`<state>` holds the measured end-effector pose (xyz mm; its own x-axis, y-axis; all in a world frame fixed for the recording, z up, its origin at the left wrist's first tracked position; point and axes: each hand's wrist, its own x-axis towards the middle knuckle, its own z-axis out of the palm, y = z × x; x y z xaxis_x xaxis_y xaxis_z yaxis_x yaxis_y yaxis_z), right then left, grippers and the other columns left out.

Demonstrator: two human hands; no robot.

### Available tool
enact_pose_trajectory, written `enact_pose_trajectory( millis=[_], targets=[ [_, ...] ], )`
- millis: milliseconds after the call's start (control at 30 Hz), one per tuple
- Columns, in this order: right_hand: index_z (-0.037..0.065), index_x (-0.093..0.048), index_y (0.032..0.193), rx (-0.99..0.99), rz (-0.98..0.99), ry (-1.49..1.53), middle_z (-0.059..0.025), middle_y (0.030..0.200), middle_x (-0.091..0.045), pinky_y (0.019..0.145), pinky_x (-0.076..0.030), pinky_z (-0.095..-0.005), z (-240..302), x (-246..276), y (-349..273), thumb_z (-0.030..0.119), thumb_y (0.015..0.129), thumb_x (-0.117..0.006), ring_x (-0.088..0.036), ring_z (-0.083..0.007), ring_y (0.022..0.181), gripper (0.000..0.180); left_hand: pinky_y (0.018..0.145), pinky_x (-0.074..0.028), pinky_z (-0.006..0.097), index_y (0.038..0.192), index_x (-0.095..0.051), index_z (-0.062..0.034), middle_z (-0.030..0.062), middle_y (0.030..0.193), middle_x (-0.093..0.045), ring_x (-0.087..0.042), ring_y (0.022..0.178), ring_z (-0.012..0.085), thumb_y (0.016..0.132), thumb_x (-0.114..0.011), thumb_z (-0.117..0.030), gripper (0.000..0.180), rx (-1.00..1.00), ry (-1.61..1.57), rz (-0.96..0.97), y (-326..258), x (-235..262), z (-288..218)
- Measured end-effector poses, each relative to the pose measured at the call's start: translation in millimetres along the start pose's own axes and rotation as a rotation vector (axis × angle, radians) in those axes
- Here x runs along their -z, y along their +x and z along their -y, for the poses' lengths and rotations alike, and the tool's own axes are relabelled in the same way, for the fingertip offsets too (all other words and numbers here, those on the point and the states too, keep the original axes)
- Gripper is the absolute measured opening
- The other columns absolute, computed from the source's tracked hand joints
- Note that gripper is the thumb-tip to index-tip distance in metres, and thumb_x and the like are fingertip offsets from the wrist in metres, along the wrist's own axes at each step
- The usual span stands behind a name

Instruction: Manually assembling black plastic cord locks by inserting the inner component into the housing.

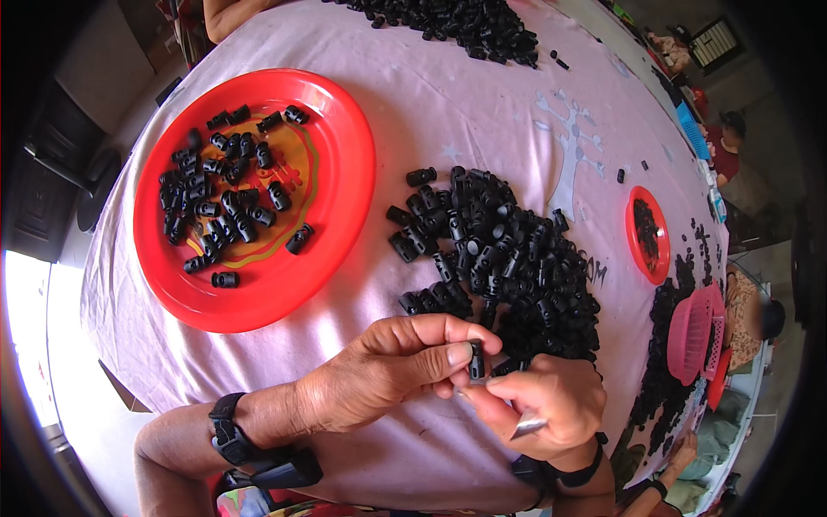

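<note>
Head view: right hand [547, 401] half-hides black toggle [476, 359]

The left hand [388, 370] and right hand [543, 401] meet together, fingertips pinched closed, both wrists wearing black bands.

Bare cloth [413, 129] between red plate [345, 129] and black-parts heap [500, 258] lies open.
</note>
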<state>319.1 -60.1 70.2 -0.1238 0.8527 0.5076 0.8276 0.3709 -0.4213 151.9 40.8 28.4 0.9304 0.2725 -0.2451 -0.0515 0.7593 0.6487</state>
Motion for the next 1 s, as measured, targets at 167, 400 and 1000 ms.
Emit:
enact_pose_trajectory(
  millis=[167,400,1000],
  targets=[
    [0.006,-0.053,0.070,-0.283,0.120,0.164,-0.0034,0.055,-0.056,0.042,-0.041,-0.0228,1.6,2.9,2.2,0.026,0.065,-0.087,-0.055,-0.0075,0.047,0.040,0.077,-0.043,0.020,0.124,-0.057,-0.0066,-0.0052,0.096,-0.058,-0.049,0.084,0.0029,0.098,-0.050,-0.024,0.032,0.030,-0.014,0.017,-1.6,0.9,-0.3],
    [0.005,-0.055,0.071,-0.405,0.129,0.232,-0.0066,0.060,-0.060,0.045,-0.048,-0.0283,-1.7,-2.9,0.0,0.027,0.066,-0.085,-0.061,-0.0173,0.050,0.038,0.078,-0.042,0.020,0.127,-0.054,-0.0057,-0.0041,0.098,-0.058,-0.049,0.085,0.0028,0.098,-0.049,-0.021,0.033,0.050,-0.068,0.033,0.9,-2.4,1.3],
    [0.002,-0.052,0.072,-0.462,0.279,0.129,-0.0082,0.062,-0.060,0.048,-0.049,-0.0277,-0.8,0.3,-0.8,0.035,0.067,-0.084,-0.063,-0.0152,0.054,0.047,0.084,-0.041,0.021,0.123,-0.055,-0.0043,-0.0011,0.104,-0.059,-0.051,0.094,0.0040,0.098,-0.050,-0.017,0.028,0.047,-0.059,0.036,2.3,-1.4,3.9]
  ],
)
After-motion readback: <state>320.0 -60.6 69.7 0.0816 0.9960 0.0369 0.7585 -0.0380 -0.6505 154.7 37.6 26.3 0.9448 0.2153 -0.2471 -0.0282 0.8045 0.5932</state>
